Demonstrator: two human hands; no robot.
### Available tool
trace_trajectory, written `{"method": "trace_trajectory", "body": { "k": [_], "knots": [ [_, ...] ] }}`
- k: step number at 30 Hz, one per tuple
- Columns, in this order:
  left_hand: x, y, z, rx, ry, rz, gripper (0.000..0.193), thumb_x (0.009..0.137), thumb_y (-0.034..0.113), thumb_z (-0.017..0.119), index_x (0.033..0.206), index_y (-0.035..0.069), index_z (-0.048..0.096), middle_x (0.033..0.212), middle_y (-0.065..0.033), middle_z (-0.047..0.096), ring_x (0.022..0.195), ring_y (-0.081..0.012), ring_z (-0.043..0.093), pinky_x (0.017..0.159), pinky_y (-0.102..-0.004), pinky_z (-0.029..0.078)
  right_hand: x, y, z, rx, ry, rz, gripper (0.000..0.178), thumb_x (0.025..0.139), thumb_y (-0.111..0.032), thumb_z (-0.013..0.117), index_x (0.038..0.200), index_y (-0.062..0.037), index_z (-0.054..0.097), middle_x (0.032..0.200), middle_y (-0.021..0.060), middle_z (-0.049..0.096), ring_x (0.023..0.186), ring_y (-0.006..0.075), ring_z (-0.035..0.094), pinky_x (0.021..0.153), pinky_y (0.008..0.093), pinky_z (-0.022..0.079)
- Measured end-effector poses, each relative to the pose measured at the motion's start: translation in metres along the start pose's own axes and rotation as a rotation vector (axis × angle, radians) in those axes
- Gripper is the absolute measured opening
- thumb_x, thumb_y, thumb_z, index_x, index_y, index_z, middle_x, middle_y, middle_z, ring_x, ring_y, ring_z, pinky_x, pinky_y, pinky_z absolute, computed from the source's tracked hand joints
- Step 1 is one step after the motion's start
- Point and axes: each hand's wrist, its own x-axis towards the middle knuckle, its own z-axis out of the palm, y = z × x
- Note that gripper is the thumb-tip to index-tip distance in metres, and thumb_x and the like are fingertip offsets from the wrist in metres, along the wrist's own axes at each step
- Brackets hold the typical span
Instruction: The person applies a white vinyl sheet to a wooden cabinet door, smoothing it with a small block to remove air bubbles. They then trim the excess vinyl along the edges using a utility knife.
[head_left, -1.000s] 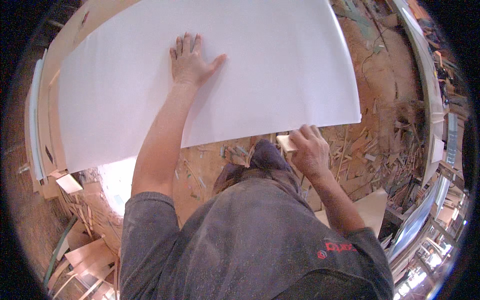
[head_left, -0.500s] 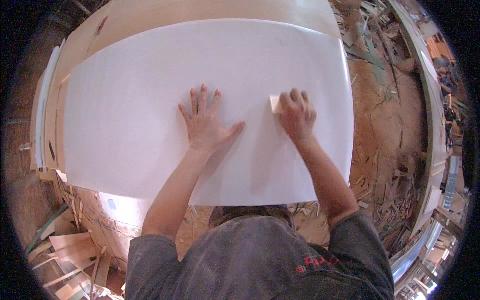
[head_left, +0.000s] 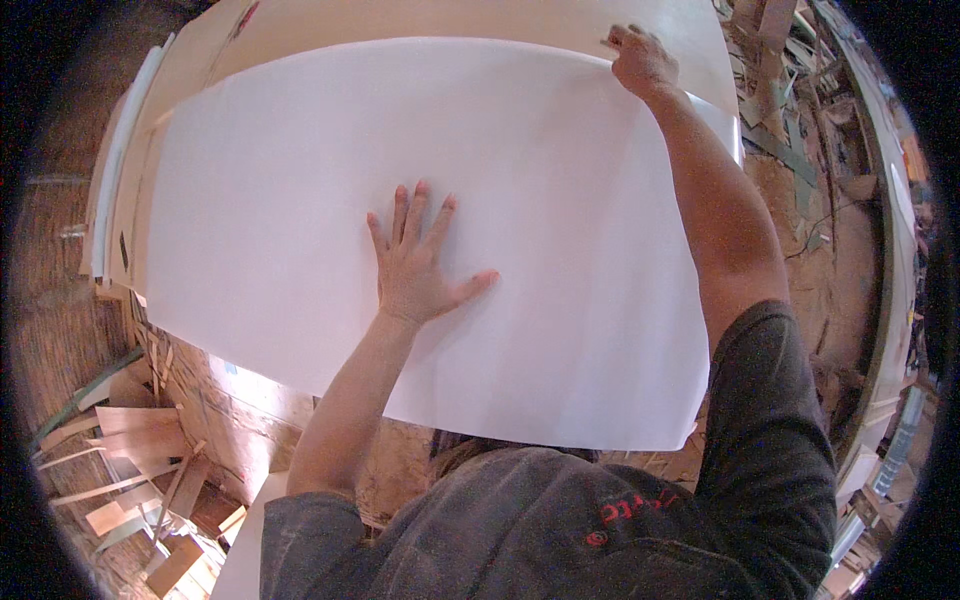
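The fingers of our left hand (head_left: pixel 408 285) are spread flat on the white sheet (head_left: pixel 290 190); those of our right hand (head_left: pixel 645 65) curl at its far edge, whether pinching anything we cannot tell. Uneven pressure or a slipping palm could crease or skew it over the tan board (head_left: pixel 480 18).

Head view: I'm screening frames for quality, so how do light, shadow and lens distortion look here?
Head view: edges of the white sheet bow from fisheye bending; head view: soft shadow beside the left hand; head view: glare washes out patches near the scrap wood; head view: black corners.
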Motion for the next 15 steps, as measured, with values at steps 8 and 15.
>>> {"method": "trace_trajectory", "body": {
  "k": [8,15],
  "knots": [
    [0.006,0.000,0.013,0.132,0.021,0.011,0.114,0.073,0.089,0.061,0.159,0.017,0.043,0.171,-0.0166,0.023,0.159,-0.0395,0.013,0.119,-0.0750,0.010,-0.135,-0.080,-0.027,0.024,-0.071,-0.001,0.020,0.088,-0.007,0.058,0.103,-0.0115,0.071,0.111,0.0122,0.067,0.112,0.0358,0.064,0.095,0.0498,0.053],
    [0.007,0.007,0.016,0.156,0.089,0.019,0.114,0.074,0.091,0.058,0.162,0.021,0.038,0.171,-0.0152,0.024,0.159,-0.0357,0.016,0.120,-0.0747,0.012,-0.407,-0.133,-0.063,-0.050,-0.150,-0.062,0.008,0.088,-0.014,0.068,0.095,-0.0138,0.064,0.105,0.0053,0.061,0.102,0.0281,0.065,0.075,0.0431,0.059]
  ]
}}
